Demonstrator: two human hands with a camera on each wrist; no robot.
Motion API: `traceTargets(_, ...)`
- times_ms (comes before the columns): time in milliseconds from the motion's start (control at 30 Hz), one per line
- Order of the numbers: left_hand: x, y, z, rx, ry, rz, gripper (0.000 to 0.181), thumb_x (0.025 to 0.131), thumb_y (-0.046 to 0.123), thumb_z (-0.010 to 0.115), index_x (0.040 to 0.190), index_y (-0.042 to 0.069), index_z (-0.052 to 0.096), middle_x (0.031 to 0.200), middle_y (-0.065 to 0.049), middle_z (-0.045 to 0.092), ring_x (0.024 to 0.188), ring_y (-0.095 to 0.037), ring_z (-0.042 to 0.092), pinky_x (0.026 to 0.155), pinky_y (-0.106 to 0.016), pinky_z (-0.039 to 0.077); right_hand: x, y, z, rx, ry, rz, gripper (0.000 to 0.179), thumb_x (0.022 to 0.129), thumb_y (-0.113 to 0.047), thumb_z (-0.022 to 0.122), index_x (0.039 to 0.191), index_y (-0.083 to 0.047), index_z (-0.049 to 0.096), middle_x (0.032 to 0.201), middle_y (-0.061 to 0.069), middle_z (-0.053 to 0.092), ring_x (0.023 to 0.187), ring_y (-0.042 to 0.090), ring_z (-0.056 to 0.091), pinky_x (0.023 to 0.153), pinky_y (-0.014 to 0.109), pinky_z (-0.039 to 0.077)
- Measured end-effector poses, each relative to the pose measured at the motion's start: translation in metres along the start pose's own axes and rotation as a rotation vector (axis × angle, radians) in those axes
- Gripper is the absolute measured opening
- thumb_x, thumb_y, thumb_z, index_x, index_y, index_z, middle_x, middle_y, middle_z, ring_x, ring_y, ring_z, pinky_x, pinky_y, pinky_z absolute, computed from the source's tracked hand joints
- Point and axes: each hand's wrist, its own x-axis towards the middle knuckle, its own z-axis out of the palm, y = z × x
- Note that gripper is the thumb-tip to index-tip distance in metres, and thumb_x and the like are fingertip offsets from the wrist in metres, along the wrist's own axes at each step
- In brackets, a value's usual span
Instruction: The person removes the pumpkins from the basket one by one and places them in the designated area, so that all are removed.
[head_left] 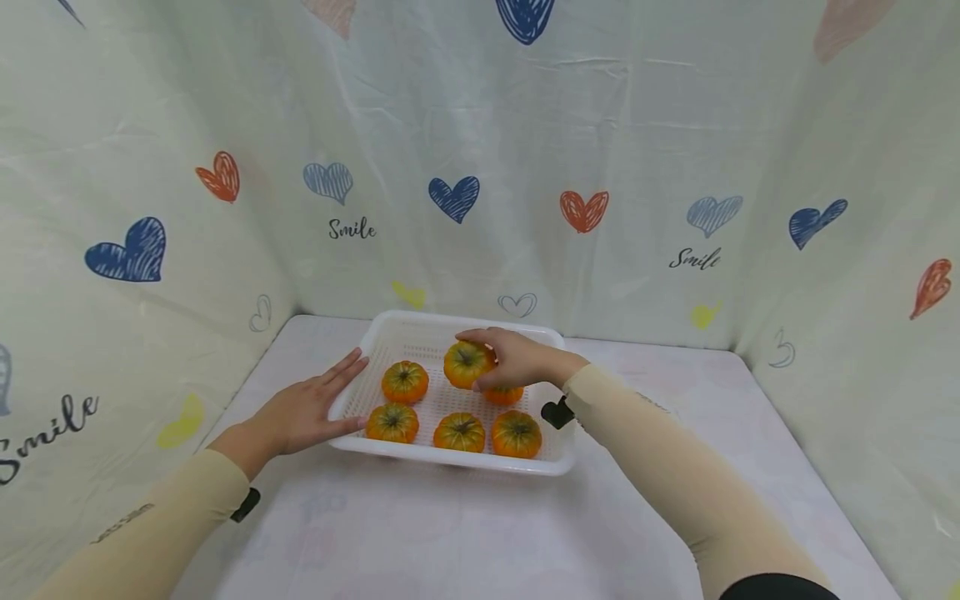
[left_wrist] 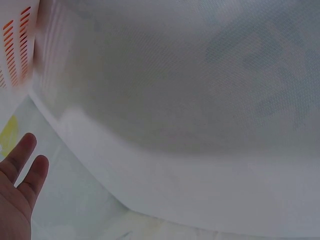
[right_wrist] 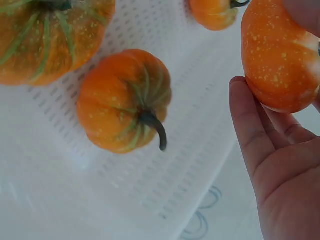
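My right hand grips a small orange pumpkin over the back middle of a white perforated plastic basket. In the right wrist view, its fingers curve around the underside of that pumpkin. Another pumpkin sits partly hidden below this hand. My left hand lies at the basket's left rim with fingers spread and fairly straight, its thumb reaching over the rim close to a pumpkin. Only some of its fingers show in the left wrist view.
More pumpkins rest in the basket: one at the left and two along the front, a middle pumpkin and a right pumpkin. The basket stands on a white-covered table. A heart-patterned curtain encloses the back and sides.
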Motion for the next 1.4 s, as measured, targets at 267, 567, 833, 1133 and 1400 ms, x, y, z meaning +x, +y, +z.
traceTargets(267, 0.002, 0.000, 0.002, -0.009, -0.011, -0.022, 0.092, 0.091, 0.065, 0.054, 0.161, 0.019, 0.016, 0.167, -0.005, 0.009, 0.134, -0.042, 0.045, 0.104, -0.065, 0.036, -0.042, 0.010, -0.033, 0.151, 0.105, -0.048, 0.081, 0.086, -0.030, 0.080, 0.155, -0.024, 0.036, 0.141, 0.002, 0.050, 0.114, 0.023, 0.055, 0.094, 0.037, 0.051)
traceTargets(567, 0.002, 0.002, 0.001, -0.001, -0.007, -0.015, 0.091, 0.092, 0.065, 0.053, 0.161, 0.018, 0.018, 0.167, -0.005, 0.010, 0.133, -0.043, 0.045, 0.102, -0.064, 0.039, -0.104, 0.054, -0.056, 0.219, 0.331, 0.019, 0.083, 0.090, -0.030, 0.077, 0.157, -0.022, 0.030, 0.148, 0.009, 0.043, 0.117, 0.031, 0.056, 0.093, 0.041, 0.053)
traceTargets(833, 0.001, 0.001, 0.002, -0.012, 0.001, -0.020, 0.091, 0.091, 0.065, 0.054, 0.161, 0.019, 0.017, 0.167, -0.004, 0.009, 0.133, -0.043, 0.045, 0.103, -0.064, 0.038, -0.141, 0.104, -0.046, 0.273, 0.414, 0.236, 0.089, 0.091, -0.041, 0.073, 0.160, -0.023, 0.021, 0.161, 0.015, 0.022, 0.125, 0.043, 0.050, 0.095, 0.050, 0.050)
traceTargets(1133, 0.001, -0.002, 0.004, -0.020, -0.004, -0.024, 0.092, 0.092, 0.064, 0.054, 0.161, 0.020, 0.015, 0.167, -0.003, 0.007, 0.134, -0.043, 0.044, 0.105, -0.064, 0.036, -0.136, 0.157, -0.008, 0.274, 0.415, 0.390, 0.094, 0.087, -0.049, 0.075, 0.158, -0.013, 0.024, 0.152, 0.026, 0.031, 0.119, 0.042, 0.051, 0.094, 0.051, 0.051)
traceTargets(1400, 0.000, -0.003, 0.005, -0.012, 0.003, -0.022, 0.091, 0.092, 0.065, 0.053, 0.161, 0.020, 0.016, 0.167, -0.003, 0.008, 0.133, -0.043, 0.046, 0.105, -0.063, 0.036, -0.121, 0.183, 0.016, 0.256, 0.412, 0.504, 0.096, 0.085, -0.051, 0.076, 0.157, -0.012, 0.026, 0.149, 0.029, 0.034, 0.120, 0.042, 0.048, 0.094, 0.050, 0.051)
